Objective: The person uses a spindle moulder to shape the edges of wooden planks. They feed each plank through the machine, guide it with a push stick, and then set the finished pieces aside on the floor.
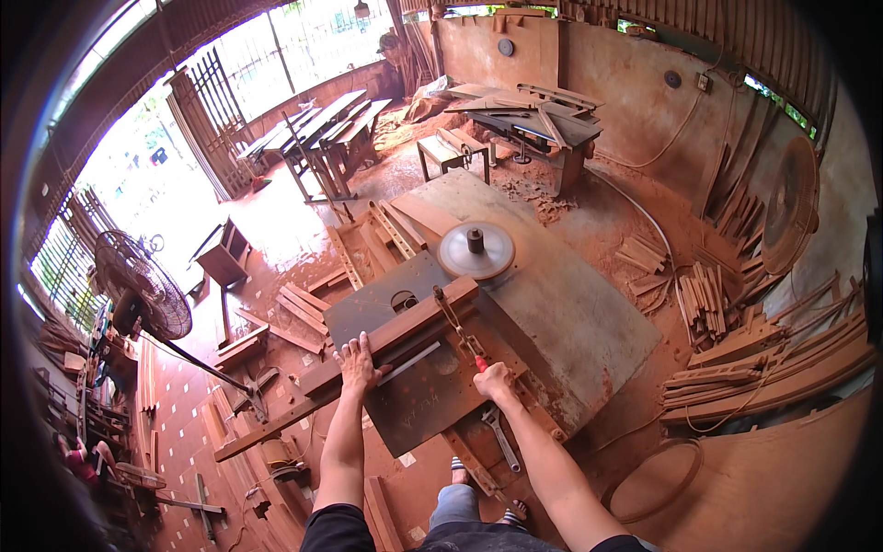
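Observation:
My left hand (361, 362) rests on a reddish-brown wooden beam (405, 324), fingers spread over its top. The beam lies across a dark metal plate (405, 414) on the machine table. My right hand (495, 379) is closed round the red handle of a toggle clamp (469, 342), whose long bar reaches forward over the beam's right end. Just beyond that end, a round saw blade (475, 250) lies flat on an upright spindle; its face looks smooth and blurred. An adjustable wrench (501, 442) is near my right forearm, by the plate's near edge.
A large grey table top (570, 313) extends to the right of the blade. Wood offcuts (704, 299) and planks (736, 391) are piled along the right wall. A standing fan (143, 285) is at left. Wooden strips (299, 313) lie on the floor, and workbenches (543, 124) stand behind.

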Demonstrator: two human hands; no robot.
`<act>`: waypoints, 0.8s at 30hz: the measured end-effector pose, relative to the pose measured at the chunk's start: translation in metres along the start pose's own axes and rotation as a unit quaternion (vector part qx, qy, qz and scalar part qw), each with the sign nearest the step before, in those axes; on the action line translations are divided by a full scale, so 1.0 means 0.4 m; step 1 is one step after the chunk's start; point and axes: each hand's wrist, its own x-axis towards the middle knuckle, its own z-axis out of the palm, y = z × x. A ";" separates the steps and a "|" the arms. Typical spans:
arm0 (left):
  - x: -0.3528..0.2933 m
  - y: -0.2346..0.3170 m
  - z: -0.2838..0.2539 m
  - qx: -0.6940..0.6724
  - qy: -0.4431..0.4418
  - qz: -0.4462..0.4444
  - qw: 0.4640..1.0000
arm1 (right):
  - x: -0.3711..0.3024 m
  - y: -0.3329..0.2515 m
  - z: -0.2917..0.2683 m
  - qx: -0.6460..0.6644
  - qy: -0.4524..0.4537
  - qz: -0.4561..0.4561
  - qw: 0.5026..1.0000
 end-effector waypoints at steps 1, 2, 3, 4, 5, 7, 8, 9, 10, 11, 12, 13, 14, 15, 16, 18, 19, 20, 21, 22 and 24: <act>0.001 -0.006 0.003 0.002 0.003 0.001 1.000 | -0.003 -0.005 -0.001 -0.001 0.000 0.001 1.000; 0.002 -0.015 0.006 0.007 0.008 0.002 1.000 | -0.005 -0.012 0.000 -0.006 -0.004 0.002 1.000; 0.004 -0.013 0.008 0.009 0.012 0.005 1.000 | -0.001 -0.013 0.000 -0.012 -0.006 0.004 1.000; 0.006 -0.012 0.009 0.012 0.017 0.008 1.000 | 0.004 -0.014 0.000 -0.018 -0.008 0.006 1.000; 0.009 -0.013 0.010 0.013 0.018 0.008 1.000 | 0.007 -0.014 0.002 -0.020 -0.007 0.005 1.000; 0.012 -0.009 0.009 0.014 0.020 0.007 1.000 | 0.015 -0.012 0.007 -0.023 -0.003 0.003 1.000; 0.015 -0.007 0.008 0.009 0.012 0.005 1.000 | 0.019 -0.010 0.009 -0.024 -0.001 0.000 1.000; 0.017 -0.004 0.001 0.005 0.002 0.002 1.000 | 0.023 -0.008 0.011 -0.025 0.000 -0.004 1.000; 0.020 -0.002 -0.003 0.001 -0.007 -0.001 1.000 | 0.028 -0.006 0.013 -0.026 0.001 -0.007 1.000; 0.024 0.000 -0.001 0.000 -0.003 0.001 1.000 | 0.034 -0.005 0.014 -0.024 0.001 -0.007 1.000; 0.023 -0.004 0.001 0.002 0.000 0.002 1.000 | 0.037 -0.005 0.018 -0.021 -0.002 -0.008 1.000; 0.023 -0.006 0.002 0.004 0.003 0.003 1.000 | 0.040 -0.003 0.021 -0.017 -0.004 -0.008 1.000; 0.025 -0.005 0.005 0.001 0.005 0.004 1.000 | 0.043 0.000 0.021 -0.016 -0.002 -0.010 1.000; 0.024 -0.008 0.005 -0.001 0.005 0.003 1.000 | 0.038 -0.002 0.021 -0.014 -0.003 -0.012 1.000; 0.024 -0.011 0.005 -0.003 0.006 0.003 1.000 | 0.035 -0.005 0.021 -0.012 -0.004 -0.014 1.000; 0.024 -0.011 0.009 0.000 0.013 0.002 1.000 | 0.031 -0.009 0.020 0.003 0.002 -0.015 1.000; 0.024 -0.010 0.011 0.000 0.016 0.001 1.000 | 0.030 -0.010 0.019 0.010 0.005 -0.016 1.000; 0.025 -0.011 0.012 0.001 0.015 0.003 1.000 | 0.030 -0.011 0.019 0.008 0.002 -0.013 1.000; 0.027 -0.012 0.013 0.002 0.014 0.005 1.000 | 0.031 -0.012 0.017 0.004 0.000 -0.011 1.000; 0.030 -0.013 0.013 0.003 0.013 0.007 1.000 | 0.032 -0.015 0.015 0.001 -0.003 -0.008 1.000; 0.034 -0.018 0.015 0.005 0.013 0.007 1.000 | 0.030 -0.017 0.016 0.005 -0.001 -0.020 1.000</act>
